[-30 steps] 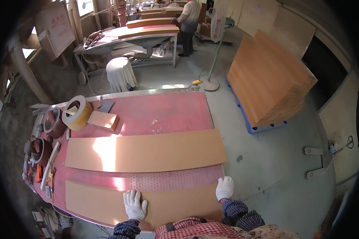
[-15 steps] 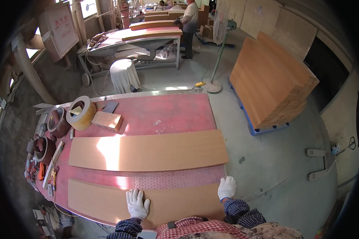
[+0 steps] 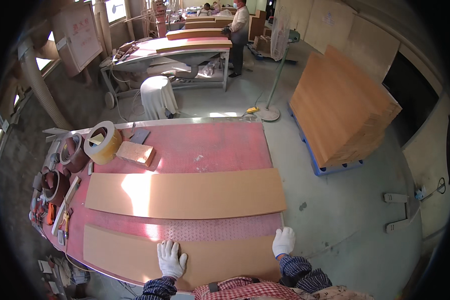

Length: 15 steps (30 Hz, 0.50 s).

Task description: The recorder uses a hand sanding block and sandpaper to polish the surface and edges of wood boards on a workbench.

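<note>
Red workbench point(image 3: 210, 145): my gloved left hand point(image 3: 171, 258) lies flat, fingers spread, on the near wooden panel point(image 3: 130, 252); right hand point(image 3: 284, 241) cups its corner.

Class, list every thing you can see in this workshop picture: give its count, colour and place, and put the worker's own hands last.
Table: one, red, centre.
Near board: one, tan, front edge, under both hands.
Far board: one, tan, mid-table.
Tape roll: one, pale yellow, back left.
Wood block: one, tan, beside the roll.
Board stack: one, tan, on a blue pallet, right.
Person: one, standing far back.
Left hand: white glove, flat on near board.
Right hand: white glove, at its right end.
</note>
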{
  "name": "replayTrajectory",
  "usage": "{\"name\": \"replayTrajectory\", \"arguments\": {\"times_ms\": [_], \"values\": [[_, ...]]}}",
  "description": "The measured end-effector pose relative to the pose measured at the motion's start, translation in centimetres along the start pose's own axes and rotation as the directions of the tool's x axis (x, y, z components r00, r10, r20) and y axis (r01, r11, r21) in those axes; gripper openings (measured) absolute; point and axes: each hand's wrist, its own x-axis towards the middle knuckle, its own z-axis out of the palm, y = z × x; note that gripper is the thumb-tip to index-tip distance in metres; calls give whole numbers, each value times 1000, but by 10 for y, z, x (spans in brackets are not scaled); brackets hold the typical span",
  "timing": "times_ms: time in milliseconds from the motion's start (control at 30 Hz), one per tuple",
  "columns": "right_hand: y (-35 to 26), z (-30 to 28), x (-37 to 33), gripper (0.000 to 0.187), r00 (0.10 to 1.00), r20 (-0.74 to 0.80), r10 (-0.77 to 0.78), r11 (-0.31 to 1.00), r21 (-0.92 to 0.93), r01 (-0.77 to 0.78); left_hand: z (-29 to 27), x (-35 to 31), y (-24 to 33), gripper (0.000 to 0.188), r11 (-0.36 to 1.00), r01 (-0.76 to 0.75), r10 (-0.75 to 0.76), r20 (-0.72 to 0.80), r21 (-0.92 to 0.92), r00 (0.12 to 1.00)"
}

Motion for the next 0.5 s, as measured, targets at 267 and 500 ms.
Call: {"name": "replayTrajectory", "arguments": {"times_ms": [267, 500], "values": [[-3, 0, 1, 30, 1000, 10, -8, 1000, -1, 8, -3, 3, -1, 54, 1000, -5, 5, -10, -16, 1000], [-3, 0, 4, 27, 997, -57, -42, 998, 52, 45, 2, 3, -3, 52, 1000, 1, 0, -52, 16, 999]]}}
